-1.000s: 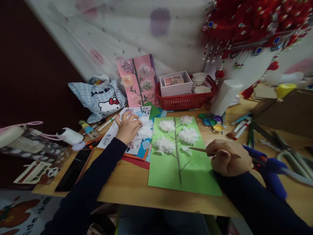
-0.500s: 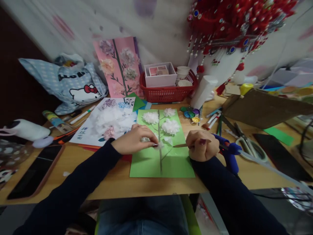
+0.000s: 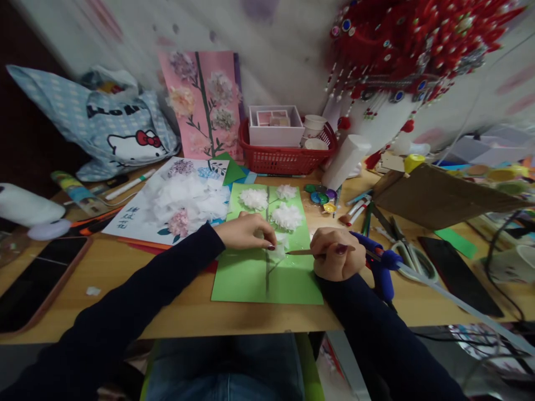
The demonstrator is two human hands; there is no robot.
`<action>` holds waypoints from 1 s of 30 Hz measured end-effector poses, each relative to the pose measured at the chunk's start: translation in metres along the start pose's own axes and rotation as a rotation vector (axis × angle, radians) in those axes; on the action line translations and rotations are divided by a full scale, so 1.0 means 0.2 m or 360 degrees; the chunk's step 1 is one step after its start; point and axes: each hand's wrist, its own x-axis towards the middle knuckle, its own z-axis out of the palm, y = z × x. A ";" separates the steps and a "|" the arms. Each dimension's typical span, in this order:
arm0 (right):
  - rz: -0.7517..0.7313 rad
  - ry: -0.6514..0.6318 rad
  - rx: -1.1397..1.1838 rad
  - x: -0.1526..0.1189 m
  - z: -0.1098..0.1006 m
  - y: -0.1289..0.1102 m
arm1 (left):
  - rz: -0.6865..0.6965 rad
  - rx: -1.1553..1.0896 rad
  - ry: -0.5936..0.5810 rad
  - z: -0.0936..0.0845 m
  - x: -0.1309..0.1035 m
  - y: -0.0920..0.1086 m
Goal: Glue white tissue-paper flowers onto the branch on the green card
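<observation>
A green sheet of paper [image 3: 251, 278] lies in front of me, with a painted grey-brown stem and fluffy white paper flowers [image 3: 286, 217] on its upper part. My left hand [image 3: 246, 231] pinches a small piece of white tissue paper [image 3: 276, 253] over the stem. From the right, my right hand [image 3: 338, 253] grips a thin brown pointed stick [image 3: 301, 252], its tip close to the tissue piece. Whether the tip touches it I cannot tell. A blue glue gun [image 3: 381, 278] with a long clear glue stick is just right of that hand, partly hidden behind it.
White tissue pieces [image 3: 200, 195] are heaped on a decorated sheet at left. Behind stand a pink flower picture [image 3: 192, 133] and a red basket [image 3: 284, 159]. Scissors [image 3: 412, 256], paint pots [image 3: 320, 197] and markers lie to the right; phones [image 3: 44, 278] flank the work.
My left hand has moved a little right across the stem, bringing its fingertips closer to the stick's tip. My right hand keeps its grip. The whole view has shifted slightly.
</observation>
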 end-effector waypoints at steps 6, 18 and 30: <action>-0.0036 -0.0062 0.0013 0.03 0.02 -0.01 | -0.0038 0.0270 0.0207 0.05 0.05 -0.01; -0.0252 -0.0350 -0.0335 0.08 0.04 -0.01 | 0.0030 0.0505 0.0354 0.06 0.05 0.01; -0.0342 -0.0519 -0.0573 0.07 0.07 -0.01 | 0.0037 0.0625 0.0395 0.13 -0.09 -0.05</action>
